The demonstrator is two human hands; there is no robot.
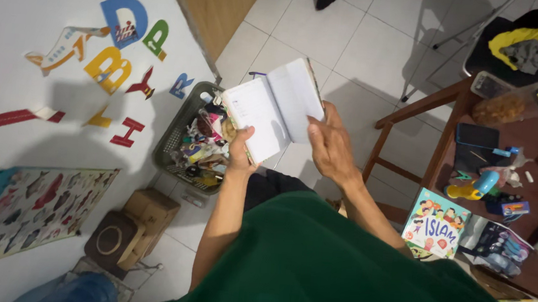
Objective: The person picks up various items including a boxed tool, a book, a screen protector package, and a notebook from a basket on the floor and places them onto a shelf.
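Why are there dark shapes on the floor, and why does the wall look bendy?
Head view: light from above casts soft shadows on the pale tiled floor near the wooden chair; the wide lens curves the white wall and edges; the open white notebook in the left hand and right hand looks sharp, without glare.

Wall [23, 146], left of frame: white w/ cut-out coloured letters [125, 21] and an animal poster [21, 212]. Floor [352, 43], top centre: pale tiles, hard shadows. Wooden table [534, 150], right edge, cluttered. Door [219, 5], top, prob. wood.
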